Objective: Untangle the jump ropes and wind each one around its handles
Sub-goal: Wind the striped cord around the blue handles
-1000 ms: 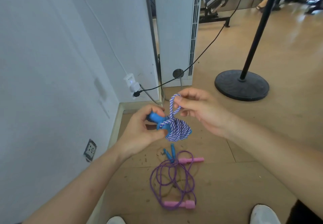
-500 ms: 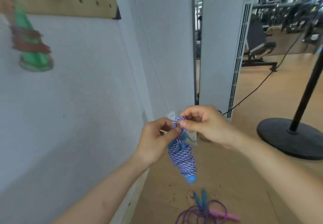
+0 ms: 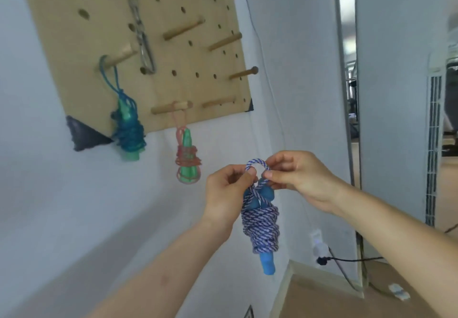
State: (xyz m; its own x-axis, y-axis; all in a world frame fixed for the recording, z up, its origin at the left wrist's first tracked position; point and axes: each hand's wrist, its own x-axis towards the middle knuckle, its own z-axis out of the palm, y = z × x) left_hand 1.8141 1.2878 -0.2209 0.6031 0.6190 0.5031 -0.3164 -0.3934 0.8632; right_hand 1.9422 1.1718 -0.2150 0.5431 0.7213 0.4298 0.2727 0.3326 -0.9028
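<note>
Both sides of the loop (image 3: 256, 163) are pinched, one by the left hand (image 3: 226, 193), one by the right hand (image 3: 301, 178); the wound jump rope (image 3: 261, 226) hangs just below them. Should either pinch be eased, the coils could be slackened and the bundle dropped.

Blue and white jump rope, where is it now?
Head view, centre: the jump rope hangs by its top loop, pinched between the left hand and right hand, right of the red rope bundle hanging from the pegboard.

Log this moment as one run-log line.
rope: blue-white, wound around blue handles, hanging | left hand: pinches top loop | right hand: pinches top loop | pegboard: teal rope, red rope hung | next: probably loop onto free peg
</note>
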